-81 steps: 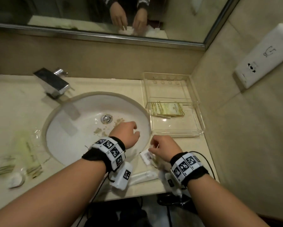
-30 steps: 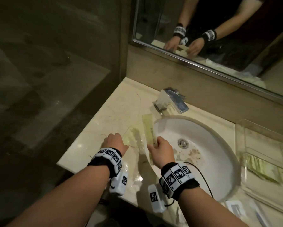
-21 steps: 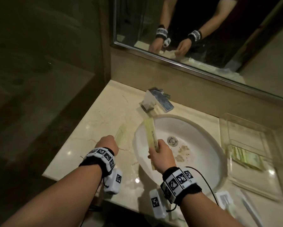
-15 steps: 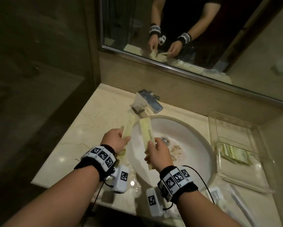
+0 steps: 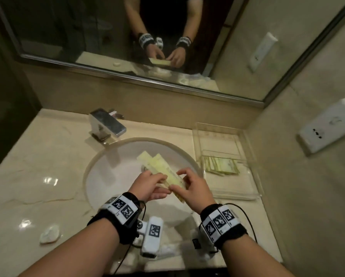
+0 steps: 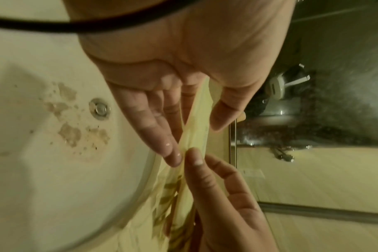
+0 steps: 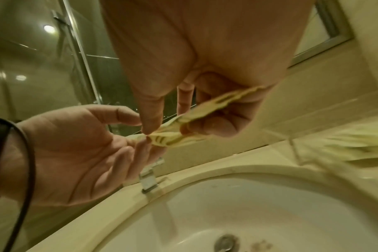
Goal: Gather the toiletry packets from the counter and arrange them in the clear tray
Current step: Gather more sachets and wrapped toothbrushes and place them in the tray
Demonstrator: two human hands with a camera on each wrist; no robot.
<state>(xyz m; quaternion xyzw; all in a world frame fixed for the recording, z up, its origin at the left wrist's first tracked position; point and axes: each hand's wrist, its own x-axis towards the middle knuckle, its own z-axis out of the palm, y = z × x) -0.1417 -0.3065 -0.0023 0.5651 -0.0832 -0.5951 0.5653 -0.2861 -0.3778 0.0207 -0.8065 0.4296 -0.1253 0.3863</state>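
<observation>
Two long pale yellow-green packets (image 5: 160, 164) lie stacked together above the sink bowl (image 5: 111, 176), held at their near end by both hands. My left hand (image 5: 163, 186) pinches them between thumb and fingers (image 6: 168, 150). My right hand (image 5: 177, 181) grips the same striped end (image 7: 205, 112), with its thumb (image 7: 150, 117) on top and its fingers curled below. The clear tray (image 5: 217, 132) stands right of the sink, with several flat green-striped packets (image 5: 221, 164) in its near half.
A chrome faucet (image 5: 107, 124) stands behind the bowl. A small white round item (image 5: 49, 233) lies on the counter at the front left. White packets (image 5: 167, 249) lie near the front edge below my wrists. A wall socket (image 5: 327, 126) and the side wall close off the right.
Each hand lifted a long packet from the counter left of the sink. Both moved right and met over the bowl, stacking the two packets. The view swung toward the tray.
</observation>
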